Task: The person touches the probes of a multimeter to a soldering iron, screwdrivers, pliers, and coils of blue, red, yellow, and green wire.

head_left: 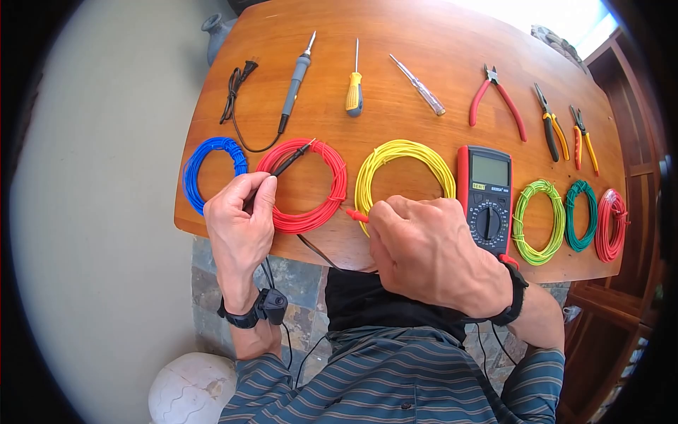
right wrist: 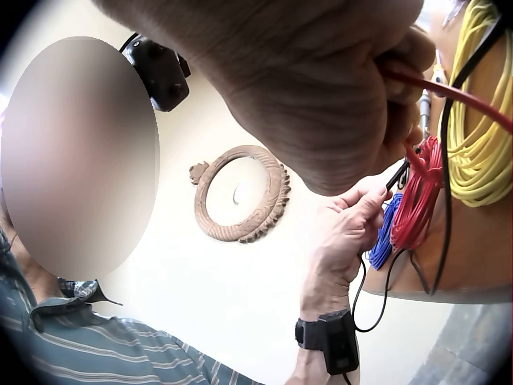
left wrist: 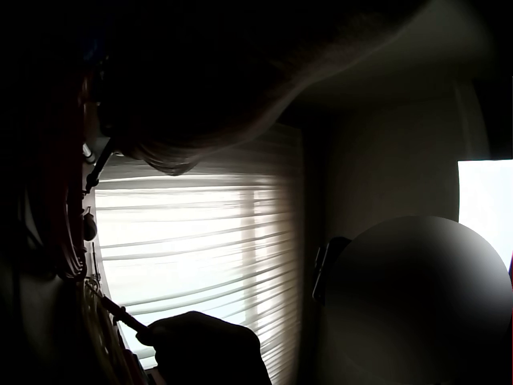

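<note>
My left hand [head_left: 240,222] pinches a black test probe [head_left: 291,160] between thumb and fingers, its tip over the upper part of the red wire coil [head_left: 337,185]. The right hand [head_left: 431,254] curls round a red probe [head_left: 358,215], whose end points left, over the yellow coil's [head_left: 364,177] lower left edge. Just right of that hand lies the red and grey multimeter [head_left: 489,205]. In the right wrist view a red lead [right wrist: 457,95] runs out of the right hand [right wrist: 329,88]. The left wrist view is dark, with the right hand [left wrist: 210,345] in silhouette.
Along the table's [head_left: 282,247] near side lie a blue coil [head_left: 194,173] and green [head_left: 519,219], dark green [head_left: 573,244] and red coils [head_left: 604,244]. Behind are a soldering iron [head_left: 295,85], screwdriver [head_left: 354,95], tester [head_left: 420,88], cutters [head_left: 500,92] and pliers [head_left: 549,127]. A black lead [head_left: 318,253] crosses the near edge.
</note>
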Motion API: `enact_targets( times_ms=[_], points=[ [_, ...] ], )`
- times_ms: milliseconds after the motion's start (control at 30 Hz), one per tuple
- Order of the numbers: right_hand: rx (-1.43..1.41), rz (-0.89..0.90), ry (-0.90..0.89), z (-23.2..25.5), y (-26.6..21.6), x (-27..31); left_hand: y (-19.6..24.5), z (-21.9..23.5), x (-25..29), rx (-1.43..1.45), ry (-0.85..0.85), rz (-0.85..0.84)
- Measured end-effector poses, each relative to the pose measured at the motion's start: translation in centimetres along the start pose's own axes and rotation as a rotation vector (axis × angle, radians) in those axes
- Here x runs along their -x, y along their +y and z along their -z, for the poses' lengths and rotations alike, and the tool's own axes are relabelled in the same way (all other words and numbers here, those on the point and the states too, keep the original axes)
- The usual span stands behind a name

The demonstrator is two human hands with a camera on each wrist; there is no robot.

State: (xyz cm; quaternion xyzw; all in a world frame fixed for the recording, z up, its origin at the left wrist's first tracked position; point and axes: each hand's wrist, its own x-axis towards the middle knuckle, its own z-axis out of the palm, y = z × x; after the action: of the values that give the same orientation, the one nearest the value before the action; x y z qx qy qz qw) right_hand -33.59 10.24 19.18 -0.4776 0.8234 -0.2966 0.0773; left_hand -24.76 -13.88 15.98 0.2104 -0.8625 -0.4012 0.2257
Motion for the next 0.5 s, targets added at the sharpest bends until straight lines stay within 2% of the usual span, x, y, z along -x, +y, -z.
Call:
enact_targets(
  times_ms=[133, 500],
  points=[
    [0.017, -0.015, -0.055, 0.04, -0.23, 0.13, 0.08, 0.09, 0.08, -0.008, 0.004, 0.006],
    [0.001, -0.008, -0.020, 0.35, -0.33, 0.08, 0.40, -0.13, 0.00, -0.002, 0.013, -0.014]
  ],
)
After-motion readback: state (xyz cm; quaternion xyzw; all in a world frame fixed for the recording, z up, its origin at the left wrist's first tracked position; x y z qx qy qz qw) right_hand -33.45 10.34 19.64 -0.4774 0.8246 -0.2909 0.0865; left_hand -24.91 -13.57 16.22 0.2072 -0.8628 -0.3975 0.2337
